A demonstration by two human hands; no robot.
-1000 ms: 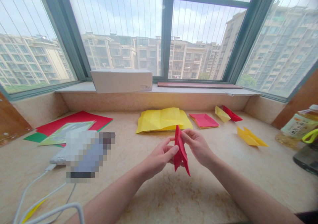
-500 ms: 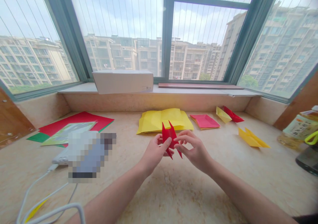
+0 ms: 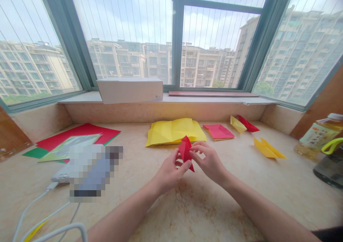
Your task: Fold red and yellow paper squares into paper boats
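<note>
A folded piece of red paper (image 3: 184, 149) with pointed ends is held up over the counter, between both hands. My left hand (image 3: 173, 167) grips it from the left and below, thumb on its lower part and fingers partly hidden behind it. From the right, the thumb and fingers of my right hand (image 3: 205, 156) pinch its edge. Just behind the hands lies a stack of creased yellow paper (image 3: 175, 129). To its right is a flat pink-red folded square (image 3: 219, 131) on top of yellow paper.
Folded yellow paper (image 3: 269, 149), a pale yellow paper boat (image 3: 238, 124) and a red one (image 3: 248, 124) lie right. A bottle (image 3: 318, 136) and dark cup (image 3: 331, 168) stand far right. Left are red sheets (image 3: 80, 133), a power strip (image 3: 61, 174) and cables (image 3: 29, 204).
The red paper has turned in my hands: two parallel pointed strips showed before, now one closed, diamond-like face shows. My left thumb has shifted lower. The view has moved slightly.
</note>
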